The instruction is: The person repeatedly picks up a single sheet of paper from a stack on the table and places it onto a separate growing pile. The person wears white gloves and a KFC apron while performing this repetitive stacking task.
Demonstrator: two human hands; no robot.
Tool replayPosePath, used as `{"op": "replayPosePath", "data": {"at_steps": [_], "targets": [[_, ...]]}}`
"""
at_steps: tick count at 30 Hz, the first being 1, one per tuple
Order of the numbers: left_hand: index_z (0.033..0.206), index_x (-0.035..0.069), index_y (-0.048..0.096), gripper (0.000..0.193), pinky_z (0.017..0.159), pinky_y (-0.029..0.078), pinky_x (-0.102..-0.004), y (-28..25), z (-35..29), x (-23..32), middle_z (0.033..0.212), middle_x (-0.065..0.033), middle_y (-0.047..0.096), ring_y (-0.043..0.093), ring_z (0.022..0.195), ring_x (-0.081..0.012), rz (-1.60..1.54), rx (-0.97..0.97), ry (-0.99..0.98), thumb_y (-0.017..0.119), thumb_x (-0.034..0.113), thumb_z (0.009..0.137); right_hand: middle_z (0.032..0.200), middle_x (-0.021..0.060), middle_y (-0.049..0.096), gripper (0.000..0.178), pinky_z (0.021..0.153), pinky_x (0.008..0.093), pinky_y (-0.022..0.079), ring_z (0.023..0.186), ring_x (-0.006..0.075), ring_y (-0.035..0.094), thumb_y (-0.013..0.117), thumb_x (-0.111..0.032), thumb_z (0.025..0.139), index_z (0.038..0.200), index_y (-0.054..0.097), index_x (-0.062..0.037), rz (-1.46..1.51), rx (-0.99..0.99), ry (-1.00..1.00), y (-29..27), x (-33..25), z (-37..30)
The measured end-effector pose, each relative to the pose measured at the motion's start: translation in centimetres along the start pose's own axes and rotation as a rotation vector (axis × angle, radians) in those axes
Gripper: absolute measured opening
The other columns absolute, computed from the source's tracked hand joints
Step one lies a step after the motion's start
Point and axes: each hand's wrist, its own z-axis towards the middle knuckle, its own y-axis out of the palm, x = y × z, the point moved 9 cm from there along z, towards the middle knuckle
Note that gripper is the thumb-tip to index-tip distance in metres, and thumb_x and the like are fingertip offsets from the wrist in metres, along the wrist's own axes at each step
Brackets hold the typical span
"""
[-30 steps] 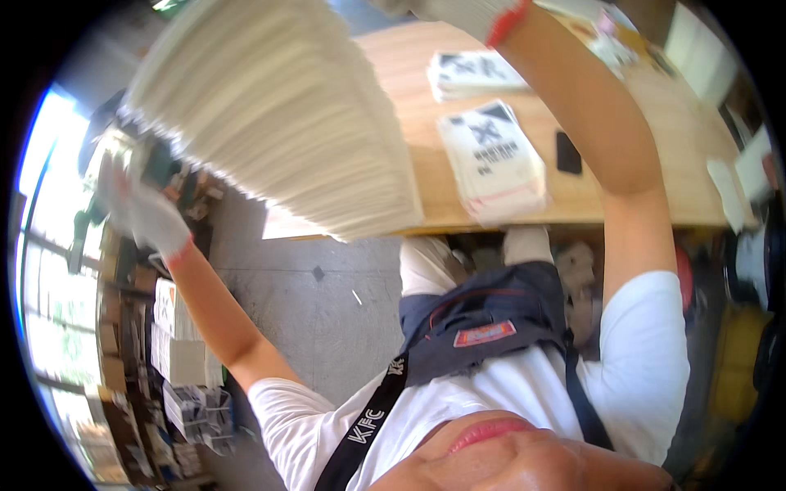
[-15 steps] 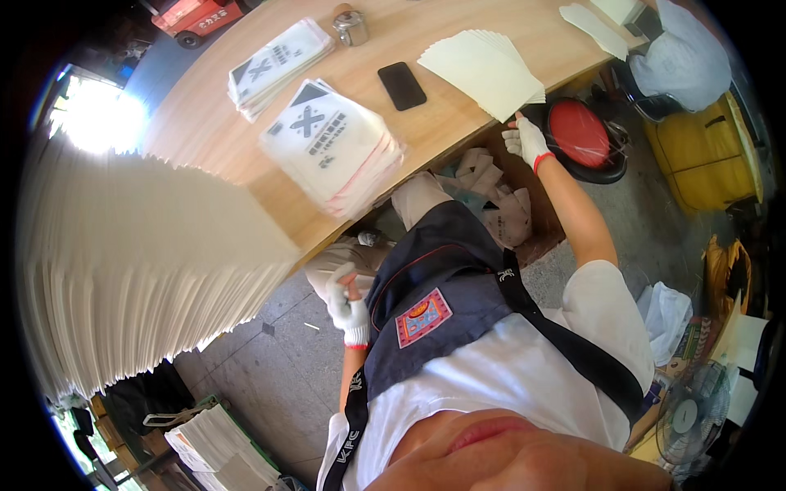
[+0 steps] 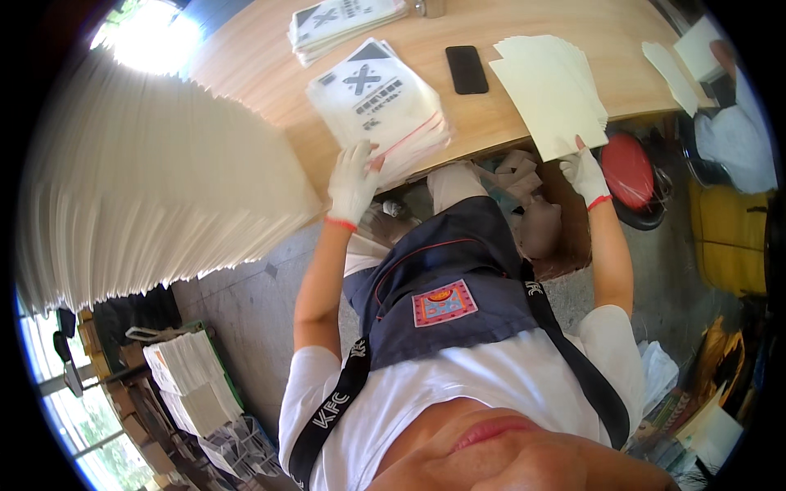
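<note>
My left hand point(image 3: 354, 184), in a white glove with a red cuff and bare thumb tip, is at the near left corner of a stack of printed, translucent white bags point(image 3: 378, 102). Its fingers are extended and somewhat apart, with nothing visibly held. My right hand point(image 3: 586, 176), gloved the same way, is at the table's front edge. Its bare thumb lies on the near end of a cream sheet, the other fingers curled below the edge. That sheet tops a fanned pile of cream sheets point(image 3: 550, 94), its near end jutting past the edge.
A tall stack of white sheets point(image 3: 164, 180) rises at the left. On the wooden table point(image 3: 573, 20) lie a black phone point(image 3: 467, 69) and a second bag pile point(image 3: 348, 23). Below stands an open carton point(image 3: 565, 237) with scraps. A red-seated stool point(image 3: 627, 172) is at the right.
My left hand has come up from beside my lap to the corner of the bag stack. My right hand stays by the cream sheets, its thumb now over the nearest one. The view has shifted.
</note>
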Motion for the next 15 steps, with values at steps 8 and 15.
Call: {"op": "replayPosePath", "data": {"at_steps": [8, 15], "targets": [[0.099, 0.014, 0.056, 0.029, 0.078, 0.048, -0.04, 5.2, 5.5, -2.8, 0.104, -0.0063, 0.056, 0.055, 0.101, -0.0269, 0.508, -0.201, -0.097, 0.063, 0.023, 0.073, 0.092, 0.0052, 0.058, 0.033, 0.043, 0.0202, 0.039, 0.064, 0.0112, 0.053, 0.047, -0.005, 0.087, 0.12, 0.045, -0.0058, 0.067, -0.108, -0.513, 2.5, -5.9, -3.3], [0.099, 0.015, 0.057, 0.03, 0.075, 0.049, -0.0393, 4.3, 5.5, -4.8, 0.103, -0.0067, 0.057, 0.056, 0.095, -0.027, 0.317, -0.072, -0.063, 0.059, 0.012, 0.069, 0.114, 0.0162, 0.056, 0.046, 0.087, 0.0331, 0.049, 0.104, 0.0242, 0.057, 0.053, -0.01, 0.081, 0.123, 0.041, 0.0065, 0.047, -0.463, -0.212, 12.4, 0.8, -9.5]]}}
